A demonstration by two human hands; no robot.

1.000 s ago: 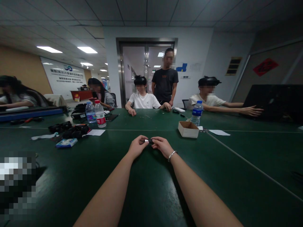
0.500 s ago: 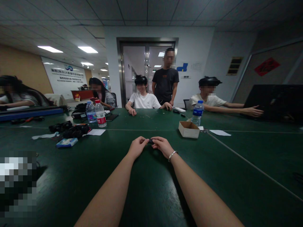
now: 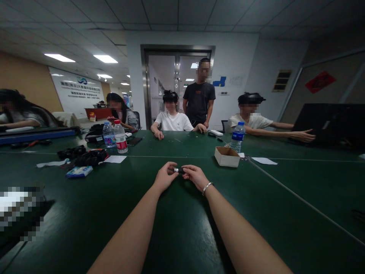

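Observation:
Above the green table (image 3: 182,213), my two hands meet at a small black stick with a shiny silver band (image 3: 176,170); its exact kind is too small to make out. My right hand (image 3: 196,176), wearing a silver bracelet at the wrist, pinches the black right end between thumb and fingers. At the left end, my left hand (image 3: 164,178) has its thumb and forefinger curled around a dark part beside the silver band. Whether that dark part is joined to the rest is unclear.
An open cardboard box (image 3: 227,156) stands ahead right, near a blue-labelled water bottle (image 3: 237,137). Ahead left are a red-capped bottle (image 3: 120,137), black gear (image 3: 91,157) and a tissue pack (image 3: 79,171). Several people are around the table's far side.
My left hand's thumb and forefinger have parted and shifted slightly left. The silver band now shows between my hands, where only black showed before. My right hand has barely moved.

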